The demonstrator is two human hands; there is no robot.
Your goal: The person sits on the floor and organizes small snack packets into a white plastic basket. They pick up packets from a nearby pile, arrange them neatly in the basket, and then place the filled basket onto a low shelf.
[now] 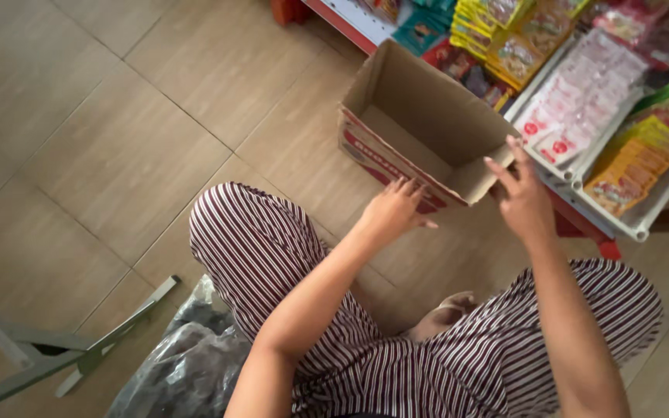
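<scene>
An open, empty cardboard box (420, 128) sits on the tiled floor (102, 131) against the snack shelf's (582, 116) front edge. The left hand (393, 210) rests loose-fingered on its near wall; the right hand (522, 197) pinches the near flap.

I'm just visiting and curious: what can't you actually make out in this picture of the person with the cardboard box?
Head view only:
- Cardboard box: its near wall hides part of the floor inside.
- Right hand: whether its grip closes on the box corner is unclear.
- Left hand: its palm faces away, contact with the box uncertain.
- Packets on the shelf: blurred, cut off by the top edge.
- Plastic bag: contents indistinct.
</scene>
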